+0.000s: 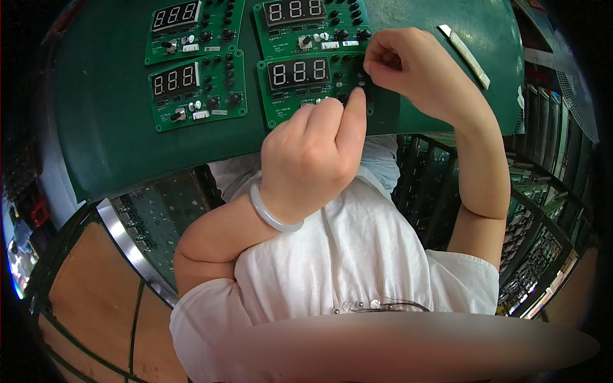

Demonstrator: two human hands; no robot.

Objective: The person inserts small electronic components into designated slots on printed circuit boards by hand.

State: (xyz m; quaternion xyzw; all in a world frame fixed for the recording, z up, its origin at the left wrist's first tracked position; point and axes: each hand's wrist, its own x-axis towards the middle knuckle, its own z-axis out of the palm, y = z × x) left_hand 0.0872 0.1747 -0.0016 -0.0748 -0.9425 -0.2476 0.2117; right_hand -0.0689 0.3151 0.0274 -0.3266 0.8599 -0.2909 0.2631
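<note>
A green circuit board (271,112) with a three-digit display (299,74) and black round buttons lies near the table's front edge. Over its lower part is my left hand (313,143), with a pale bangle (271,214) on its wrist. The left index finger stretches to the board's right side, its tip at the small parts there; the other fingers curl in and their tips are hidden. At the same board's upper right edge, my right hand (412,73) has thumb and fingers pressed together; anything between them is hidden. Beneath my hands, some of the board is covered.
Another display board (281,37) lies just behind, and two more, a near one (220,96) and a far one (220,35), lie to the left. A pale flat strip (465,57) rests on the green tabletop (108,127) at right. Racks of boards (536,236) stand below the table.
</note>
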